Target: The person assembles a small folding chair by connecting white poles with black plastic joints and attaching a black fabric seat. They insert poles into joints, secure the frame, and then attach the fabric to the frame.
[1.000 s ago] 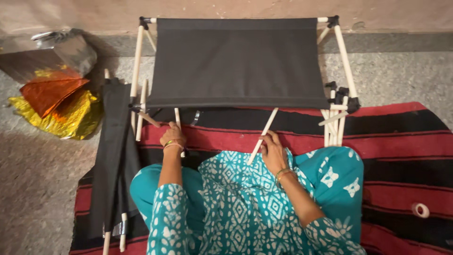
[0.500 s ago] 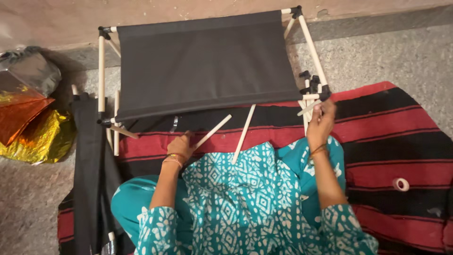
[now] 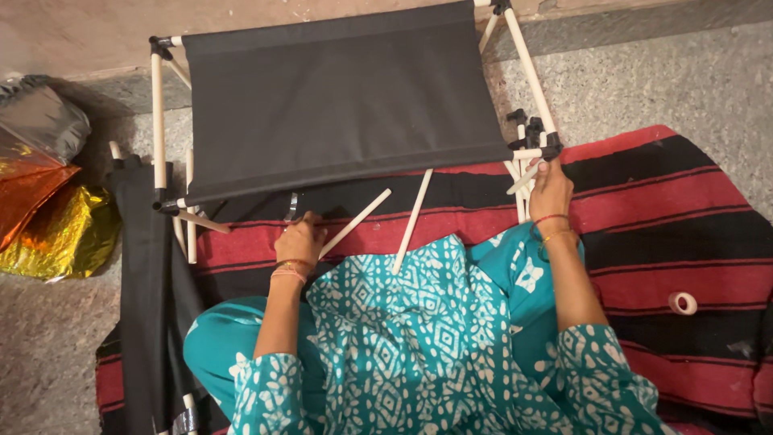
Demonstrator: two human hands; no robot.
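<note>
- The right hand (image 3: 551, 187) is closed around the near right corner of the black fabric panel stretched on thin white rods (image 3: 338, 101), fingers wrapped where the black plastic corner connectors (image 3: 531, 137) cluster; if the grip pulls sideways there, a rod could slip out of its connector and let that corner sag
- The left hand (image 3: 300, 239) lies curled on the red and black striped woven mat (image 3: 660, 201), fingertips pinching the lower end of a loose white rod (image 3: 354, 223) that slants up toward the panel's near edge; pinched so far from its free tip, the rod could swing wide and miss its socket
- A second loose white rod (image 3: 412, 221) rests unheld, one end on the teal patterned lap, the other under the panel; a knee shift could roll it off
- The frame stands partly on the grey stone floor (image 3: 660, 80) and partly on the mat, so the uneven footing could rock it while one corner is worked
- A folded black fabric bundle with rods (image 3: 149, 274) lies just beside the left knee, and a small roll of white tape (image 3: 683, 303) sits well apart on the mat; a sweeping elbow could knock either
</note>
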